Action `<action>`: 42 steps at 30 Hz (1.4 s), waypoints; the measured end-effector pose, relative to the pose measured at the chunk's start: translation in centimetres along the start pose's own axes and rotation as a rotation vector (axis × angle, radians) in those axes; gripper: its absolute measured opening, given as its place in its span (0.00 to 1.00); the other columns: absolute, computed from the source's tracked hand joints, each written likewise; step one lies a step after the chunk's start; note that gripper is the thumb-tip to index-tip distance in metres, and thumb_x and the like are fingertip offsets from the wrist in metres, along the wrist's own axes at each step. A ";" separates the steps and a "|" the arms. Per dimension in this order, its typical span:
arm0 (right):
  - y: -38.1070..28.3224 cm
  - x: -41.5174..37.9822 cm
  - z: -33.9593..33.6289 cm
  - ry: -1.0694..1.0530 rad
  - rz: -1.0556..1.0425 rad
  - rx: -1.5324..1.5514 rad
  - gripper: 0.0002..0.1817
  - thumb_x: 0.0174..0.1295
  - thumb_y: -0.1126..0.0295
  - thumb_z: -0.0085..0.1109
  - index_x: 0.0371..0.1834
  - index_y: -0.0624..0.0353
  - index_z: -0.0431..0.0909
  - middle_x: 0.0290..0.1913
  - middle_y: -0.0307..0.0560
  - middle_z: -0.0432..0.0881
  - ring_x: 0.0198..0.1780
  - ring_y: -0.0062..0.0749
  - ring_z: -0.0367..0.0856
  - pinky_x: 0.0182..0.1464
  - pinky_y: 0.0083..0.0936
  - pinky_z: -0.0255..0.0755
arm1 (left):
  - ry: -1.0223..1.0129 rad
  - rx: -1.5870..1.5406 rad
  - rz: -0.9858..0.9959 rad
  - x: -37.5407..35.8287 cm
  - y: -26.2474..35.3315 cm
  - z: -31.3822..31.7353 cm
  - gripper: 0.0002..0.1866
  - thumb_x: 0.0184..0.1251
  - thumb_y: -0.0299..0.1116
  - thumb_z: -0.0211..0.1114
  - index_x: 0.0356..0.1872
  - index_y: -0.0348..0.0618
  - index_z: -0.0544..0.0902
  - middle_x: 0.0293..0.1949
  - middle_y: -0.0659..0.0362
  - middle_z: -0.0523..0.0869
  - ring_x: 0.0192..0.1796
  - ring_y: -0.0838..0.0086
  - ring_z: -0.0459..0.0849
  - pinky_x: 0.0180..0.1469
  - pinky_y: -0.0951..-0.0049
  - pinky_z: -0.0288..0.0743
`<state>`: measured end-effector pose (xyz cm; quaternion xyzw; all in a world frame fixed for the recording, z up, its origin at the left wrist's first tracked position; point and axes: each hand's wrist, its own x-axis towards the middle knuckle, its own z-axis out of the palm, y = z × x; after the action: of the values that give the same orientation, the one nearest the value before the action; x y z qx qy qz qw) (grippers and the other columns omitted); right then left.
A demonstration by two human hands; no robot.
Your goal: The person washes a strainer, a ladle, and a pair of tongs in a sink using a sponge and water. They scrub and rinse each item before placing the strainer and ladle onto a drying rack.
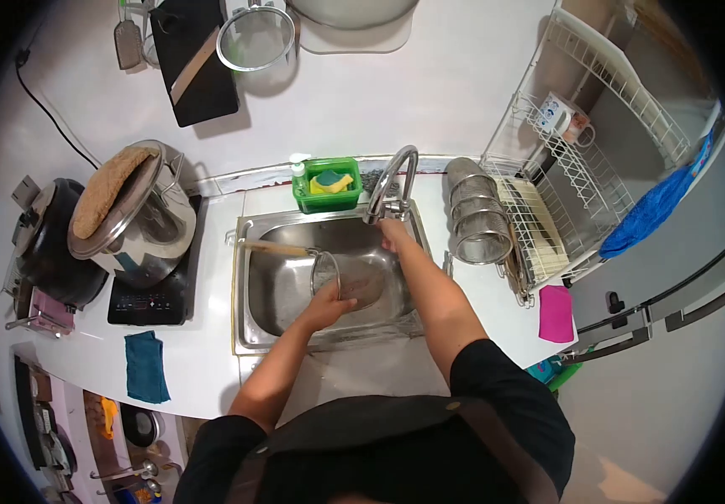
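Observation:
In the steel sink lies a deep mesh strainer with a long wooden handle. The handle points left over the sink's rim, and the mesh basket lies on its side. My left hand grips the strainer near its metal hoop, fingers along the mesh. My right hand reaches to the back of the sink, closed at the base of the curved chrome faucet. The faucet partly hides its fingers.
A green caddy with a sponge stands behind the sink. Several nested mesh strainers lie at the right beside a dish rack. Left stands a large lidded pot on a black cooktop, near a teal cloth.

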<state>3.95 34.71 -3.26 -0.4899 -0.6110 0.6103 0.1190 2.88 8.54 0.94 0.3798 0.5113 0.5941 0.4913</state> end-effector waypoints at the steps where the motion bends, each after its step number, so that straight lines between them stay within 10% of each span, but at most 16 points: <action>1: 0.2 -0.4 -0.1 0.003 -0.002 -0.005 0.06 0.50 0.71 0.46 0.23 0.60 0.72 0.23 0.44 0.73 0.21 0.30 0.74 0.19 0.22 0.66 | -0.001 -0.004 0.004 0.5 -1.0 -0.3 0.24 0.52 0.18 0.55 0.53 0.37 0.65 0.51 0.57 0.74 0.55 0.73 0.69 0.57 0.72 0.61; 4: -0.4 -1.6 0.1 -0.157 -0.080 0.397 0.05 0.51 0.71 0.47 0.25 0.60 0.71 0.24 0.43 0.74 0.24 0.28 0.75 0.22 0.20 0.67 | -0.050 0.462 0.043 2.1 -3.8 -1.7 0.22 0.53 0.17 0.53 0.53 0.38 0.67 0.50 0.55 0.74 0.53 0.69 0.71 0.56 0.69 0.63; 8: -5.0 -9.8 0.2 -0.800 -0.164 -0.024 0.07 0.51 0.74 0.50 0.30 0.65 0.75 0.27 0.48 0.77 0.26 0.29 0.76 0.25 0.22 0.69 | -0.178 0.937 0.020 4.5 -10.0 -3.6 0.25 0.47 0.24 0.57 0.51 0.44 0.68 0.45 0.48 0.77 0.49 0.57 0.75 0.51 0.63 0.67; 16: -8.3 -12.4 -0.9 -0.823 -0.391 -0.107 0.08 0.55 0.72 0.52 0.31 0.65 0.77 0.27 0.46 0.79 0.27 0.25 0.76 0.28 0.20 0.70 | -0.446 1.579 -0.180 3.1 -5.1 0.7 0.28 0.42 0.31 0.62 0.51 0.56 0.70 0.36 0.51 0.80 0.42 0.55 0.78 0.43 0.59 0.71; 19: -7.6 -13.7 -2.4 -0.567 -0.347 -0.560 0.11 0.51 0.66 0.57 0.26 0.64 0.79 0.23 0.47 0.79 0.26 0.28 0.79 0.29 0.24 0.72 | -0.416 1.603 -0.182 2.7 -5.0 0.5 0.21 0.45 0.32 0.59 0.46 0.56 0.74 0.38 0.55 0.81 0.41 0.60 0.79 0.42 0.62 0.72; 21: -6.5 -15.5 -5.2 -0.297 -0.740 -0.940 0.14 0.50 0.62 0.59 0.26 0.64 0.79 0.25 0.51 0.80 0.30 0.40 0.79 0.34 0.31 0.72 | -0.287 1.568 -0.094 2.7 -6.2 -1.1 0.17 0.46 0.33 0.58 0.42 0.54 0.77 0.37 0.55 0.81 0.41 0.60 0.79 0.42 0.62 0.72; 26: 1.7 -13.3 -11.8 0.557 -0.380 -0.947 0.27 0.45 0.50 0.62 0.30 0.70 0.74 0.31 0.60 0.78 0.39 0.50 0.76 0.39 0.36 0.70 | -0.202 1.547 -0.065 0.9 -2.1 -3.0 0.14 0.47 0.34 0.57 0.39 0.53 0.78 0.35 0.54 0.81 0.40 0.59 0.79 0.41 0.59 0.70; 29: 2.2 -15.4 -12.0 0.767 -0.257 -0.815 0.28 0.45 0.58 0.63 0.39 0.70 0.64 0.48 0.67 0.65 0.52 0.56 0.64 0.46 0.40 0.66 | -0.217 1.556 -0.073 0.5 -2.1 -3.5 0.13 0.48 0.34 0.57 0.38 0.52 0.77 0.33 0.54 0.81 0.39 0.57 0.79 0.40 0.58 0.69; 34: -1.6 -16.5 -16.5 1.193 -0.367 -0.885 0.16 0.44 0.72 0.58 0.35 0.66 0.65 0.42 0.61 0.70 0.44 0.52 0.70 0.44 0.38 0.68 | -0.196 1.533 -0.045 0.1 -1.3 -2.8 0.11 0.48 0.36 0.57 0.36 0.51 0.77 0.33 0.54 0.81 0.37 0.57 0.78 0.37 0.56 0.67; 42: 2.7 -12.0 -24.0 0.744 -0.077 -0.916 0.31 0.36 0.67 0.66 0.46 0.65 0.64 0.41 0.62 0.76 0.45 0.50 0.75 0.47 0.36 0.69 | -0.059 1.437 0.097 -0.1 -3.1 -2.5 0.12 0.45 0.37 0.60 0.34 0.52 0.77 0.28 0.55 0.81 0.35 0.58 0.79 0.36 0.59 0.69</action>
<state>28.88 40.28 5.24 -0.6499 -0.7469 0.0664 0.1238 1.12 7.88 -2.59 0.6474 0.7448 0.1213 0.1068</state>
